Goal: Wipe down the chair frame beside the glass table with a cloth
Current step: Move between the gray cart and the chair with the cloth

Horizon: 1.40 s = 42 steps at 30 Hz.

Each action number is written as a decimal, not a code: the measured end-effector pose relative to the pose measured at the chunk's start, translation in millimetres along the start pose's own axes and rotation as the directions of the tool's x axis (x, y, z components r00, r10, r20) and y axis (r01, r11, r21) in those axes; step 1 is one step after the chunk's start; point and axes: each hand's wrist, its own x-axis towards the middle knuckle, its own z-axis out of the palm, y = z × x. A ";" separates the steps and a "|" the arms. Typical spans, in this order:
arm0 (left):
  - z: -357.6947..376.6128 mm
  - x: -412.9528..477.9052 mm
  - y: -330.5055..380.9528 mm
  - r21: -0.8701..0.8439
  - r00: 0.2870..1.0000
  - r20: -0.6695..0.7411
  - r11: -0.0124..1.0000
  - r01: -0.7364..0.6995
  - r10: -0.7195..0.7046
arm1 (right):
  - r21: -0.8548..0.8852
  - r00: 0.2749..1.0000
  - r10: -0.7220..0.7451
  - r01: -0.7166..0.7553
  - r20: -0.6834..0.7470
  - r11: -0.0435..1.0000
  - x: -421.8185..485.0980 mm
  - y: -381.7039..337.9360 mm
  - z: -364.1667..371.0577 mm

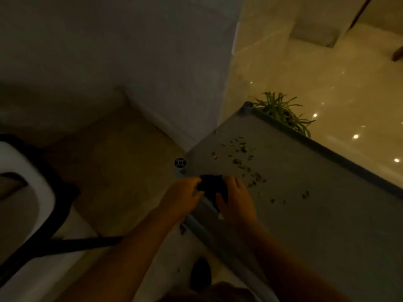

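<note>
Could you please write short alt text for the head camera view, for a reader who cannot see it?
In dim light, the left hand and right hand together hold a dark cloth at the near corner of a glass table strewn with small green bits. A white chair with a black frame stands to the left, untouched; a green plant sits beyond the table.

Both bare forearms reach forward and angle in toward each other. The left hand [185, 194] has its fingers curled with the thumb sticking out to the right. The right hand [236, 197] sits palm-down, fingers bent, just beside it.
</note>
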 end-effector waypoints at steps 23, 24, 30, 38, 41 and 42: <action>32.2 98.3 -6.5 0.352 0.835 0.452 0.797 -0.490 0.313 | -0.174 0.915 0.389 -0.368 0.107 0.913 19.2 18.7 41.5; 32.1 98.7 -6.3 0.350 0.833 0.450 0.795 -0.495 0.321 | -0.179 0.913 0.395 -0.374 0.099 0.910 19.9 18.0 42.6; 30.4 102.5 -6.5 0.290 0.830 0.456 0.828 -0.480 0.322 | -0.176 0.913 0.400 -0.383 0.076 0.907 25.6 18.8 40.1; -1.2 100.9 -10.0 0.123 0.933 0.242 0.945 -0.302 0.266 | -0.067 0.964 0.247 -0.242 0.094 0.968 56.4 4.8 23.7; -41.9 93.8 -25.2 0.130 0.982 0.082 0.975 -0.182 0.172 | -0.026 0.990 0.086 -0.083 0.115 0.996 87.7 -27.7 22.0; -53.9 91.7 -32.0 0.116 0.991 0.016 0.984 -0.137 0.136 | -0.013 0.990 0.034 -0.033 0.138 0.999 97.1 -41.2 21.0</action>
